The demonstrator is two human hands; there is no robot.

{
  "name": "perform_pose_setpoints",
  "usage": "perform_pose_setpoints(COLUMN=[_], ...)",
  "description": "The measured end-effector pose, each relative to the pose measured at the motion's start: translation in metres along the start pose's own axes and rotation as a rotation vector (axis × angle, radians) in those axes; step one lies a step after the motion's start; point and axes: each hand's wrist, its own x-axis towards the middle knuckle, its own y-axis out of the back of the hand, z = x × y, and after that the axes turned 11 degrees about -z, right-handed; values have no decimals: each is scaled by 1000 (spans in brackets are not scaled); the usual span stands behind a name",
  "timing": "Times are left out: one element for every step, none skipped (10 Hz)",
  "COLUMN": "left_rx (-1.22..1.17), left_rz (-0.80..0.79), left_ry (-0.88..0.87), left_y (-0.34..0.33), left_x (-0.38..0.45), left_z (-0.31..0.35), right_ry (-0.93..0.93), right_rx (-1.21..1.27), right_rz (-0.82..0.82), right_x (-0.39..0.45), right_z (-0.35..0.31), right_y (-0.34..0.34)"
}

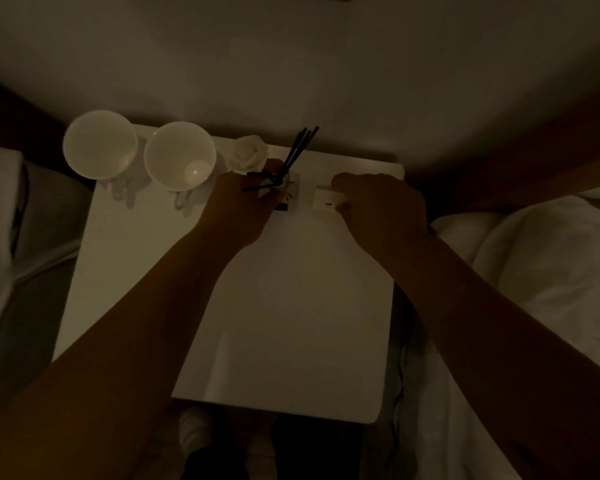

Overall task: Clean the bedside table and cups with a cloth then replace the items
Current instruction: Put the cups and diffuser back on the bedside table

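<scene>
The room is dim. Two white cups [99, 144] [180, 154] stand at the back left of the white bedside table [291, 306]. Beside them sits a white rose-shaped ornament [248, 154]. My left hand [239, 209] holds a small reed diffuser bottle [286, 195] with black sticks [300, 143] near the table's back middle. To its right my right hand [381, 206] pinches a small white box [328, 199] that rests on the table. No cloth is visible.
White bedding lies on both sides: a bed [534, 289] at the right and another [0, 237] at the left. A pale wall [291, 64] rises behind the table. The floor below the table's front edge is dark.
</scene>
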Motion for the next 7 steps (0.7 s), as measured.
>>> perform_pose_setpoints(left_rx=[-45,28,-42,-112,-63,-29,7], left_rz=[-12,-4,-27,-33,-18,-8,-7], left_ry=[6,1,8,36,42,70,115], left_y=[1,4,6,4,2,1,1], left_x=[5,7,9,10,7,1,-20], left_z=[2,3,1,2,3,1,-2], right_ry=[7,2,-10,-10,-29,-30,-29], right_rx=[4,-22,-18,-13,-55,-84,-117], right_rz=[2,28,35,36,27,73,139], right_x=[6,11,14,15,14,9,-2], right_z=[-1,-2,-3,-3,-3,-5,-11], right_y=[3,6,6,6,6,5,9])
